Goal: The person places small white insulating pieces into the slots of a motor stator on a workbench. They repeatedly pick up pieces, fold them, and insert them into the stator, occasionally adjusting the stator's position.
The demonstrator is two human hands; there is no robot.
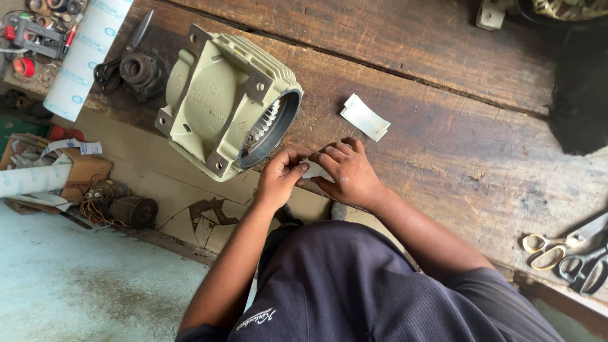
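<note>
My left hand and my right hand meet at the near edge of a worn wooden bench, and together they pinch a small white paper strip between the fingertips. Just left of and above my hands lies a pale green motor housing on its side, overhanging the bench edge, its open round end with slotted stator core facing my hands. A few folded white paper pieces lie on the bench just beyond my right hand.
Scissors lie at the right near edge of the bench. A black metal part and a white paper roll sit at the far left. On the floor below are a small rotor, wires and paper scraps.
</note>
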